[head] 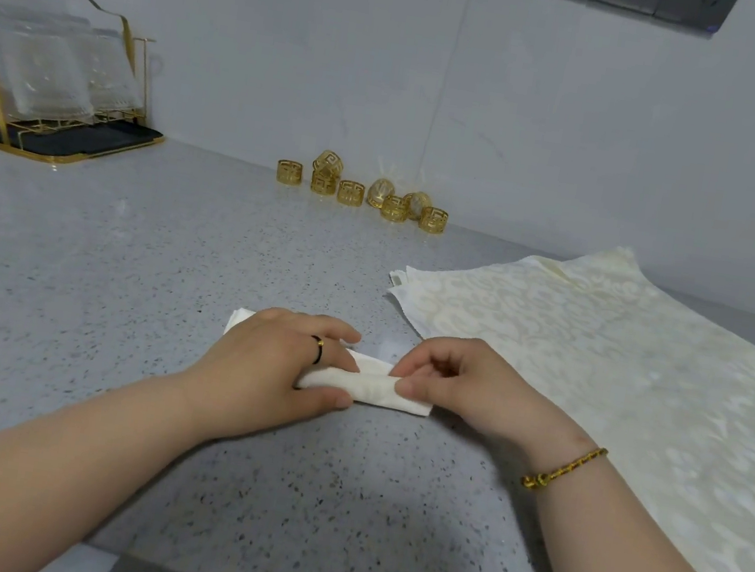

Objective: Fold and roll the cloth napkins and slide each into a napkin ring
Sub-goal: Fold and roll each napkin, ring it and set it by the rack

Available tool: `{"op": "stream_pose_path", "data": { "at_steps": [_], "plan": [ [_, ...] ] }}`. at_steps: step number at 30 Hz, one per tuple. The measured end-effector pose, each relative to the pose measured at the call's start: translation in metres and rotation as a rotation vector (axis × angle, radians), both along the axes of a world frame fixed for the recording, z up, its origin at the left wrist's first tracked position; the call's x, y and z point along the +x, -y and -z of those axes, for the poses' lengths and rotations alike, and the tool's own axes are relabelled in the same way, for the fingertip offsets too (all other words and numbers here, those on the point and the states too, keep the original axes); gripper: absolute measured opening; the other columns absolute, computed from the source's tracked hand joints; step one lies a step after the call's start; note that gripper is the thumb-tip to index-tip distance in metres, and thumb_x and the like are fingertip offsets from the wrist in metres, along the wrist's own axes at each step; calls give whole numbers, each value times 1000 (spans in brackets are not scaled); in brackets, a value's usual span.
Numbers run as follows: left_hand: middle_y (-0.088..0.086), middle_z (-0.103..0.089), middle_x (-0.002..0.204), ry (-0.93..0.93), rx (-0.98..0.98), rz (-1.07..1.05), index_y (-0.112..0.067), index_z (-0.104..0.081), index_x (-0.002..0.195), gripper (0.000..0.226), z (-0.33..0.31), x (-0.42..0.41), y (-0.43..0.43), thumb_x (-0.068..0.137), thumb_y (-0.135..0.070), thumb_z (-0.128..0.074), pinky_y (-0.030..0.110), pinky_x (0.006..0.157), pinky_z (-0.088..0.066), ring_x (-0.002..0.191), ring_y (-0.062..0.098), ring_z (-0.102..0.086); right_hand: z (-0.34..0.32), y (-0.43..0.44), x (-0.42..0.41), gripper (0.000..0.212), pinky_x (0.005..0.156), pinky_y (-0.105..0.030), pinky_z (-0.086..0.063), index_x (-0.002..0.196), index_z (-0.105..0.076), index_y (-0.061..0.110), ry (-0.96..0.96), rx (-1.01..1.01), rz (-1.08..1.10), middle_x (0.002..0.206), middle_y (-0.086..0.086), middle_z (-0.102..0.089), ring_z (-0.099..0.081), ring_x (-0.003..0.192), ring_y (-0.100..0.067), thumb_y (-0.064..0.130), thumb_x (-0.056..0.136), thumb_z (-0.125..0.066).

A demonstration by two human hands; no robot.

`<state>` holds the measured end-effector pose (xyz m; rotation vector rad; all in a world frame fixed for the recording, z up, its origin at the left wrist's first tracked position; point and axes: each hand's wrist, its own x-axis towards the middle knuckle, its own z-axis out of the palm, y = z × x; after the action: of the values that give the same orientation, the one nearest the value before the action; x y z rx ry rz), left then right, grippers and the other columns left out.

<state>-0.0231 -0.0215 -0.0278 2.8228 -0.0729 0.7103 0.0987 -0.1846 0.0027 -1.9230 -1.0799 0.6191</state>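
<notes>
White napkin, half rolled, could spring loose if I ease either grip — a flat flap lies beyond my left hand, unpinned. That hand curls over the napkin's left half, thumb in front; my right hand pinches the right end. It lies on the counter between them, rings well beyond.

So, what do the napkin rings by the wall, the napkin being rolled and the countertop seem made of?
The napkin rings look like metal with a shiny gold finish: openwork key pattern, bright glints. The rolled napkin seems soft white cloth, matte; it creases where it is gripped. The countertop is likely quartz or similar stone: grey with dark specks and a faint sheen.
</notes>
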Motion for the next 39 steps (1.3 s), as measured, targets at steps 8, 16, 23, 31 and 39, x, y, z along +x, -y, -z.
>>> {"op": "stream_pose_path", "data": {
  "at_steps": [8, 16, 23, 31, 39],
  "plan": [
    [-15, -56, 121, -335, -141, -103, -26, -44, 56, 37, -21, 26, 23, 77, -48, -64, 27, 90, -43, 105, 8, -54, 7, -1, 2, 21, 51, -6, -33, 83, -55, 19, -1, 68, 50, 61, 15, -53, -47, 50, 5, 3, 78, -68],
    [-12, -62, 92, -360, -330, -108, -32, -50, 93, 29, -24, 30, 30, 74, -37, -71, 26, 83, -43, 92, 9, -57, 7, -5, 4, 26, 53, -4, -37, 78, -53, 25, -11, 56, 55, 69, 8, -56, -48, 47, 9, 4, 79, -67],
    [-11, -56, 100, -385, -265, -144, -24, -52, 124, 52, -22, 43, 28, 77, -37, -68, 11, 68, -34, 88, 1, -45, 14, -5, 3, 23, 54, -7, -36, 79, -55, 24, -79, 156, 120, 70, 5, -55, -43, 50, 3, 4, 79, -66],
    [-6, -61, 114, -296, 42, -332, -29, -57, 116, 31, -27, 52, -5, 87, -40, -54, 22, 72, -34, 103, 15, -55, 15, -2, 7, 19, 57, -7, -38, 69, -58, 23, 137, 201, 299, 69, 4, -57, -44, 58, -1, 15, 86, -58],
    [-10, -58, 116, -102, -75, -416, -30, -55, 116, 29, -14, 64, -44, 89, -40, -50, 22, 71, -27, 106, 13, -52, 11, -15, 12, 23, 49, -8, -35, 63, -57, 16, 97, 35, 379, 66, -1, -56, -43, 48, -3, 16, 86, -58]
  ]
}}
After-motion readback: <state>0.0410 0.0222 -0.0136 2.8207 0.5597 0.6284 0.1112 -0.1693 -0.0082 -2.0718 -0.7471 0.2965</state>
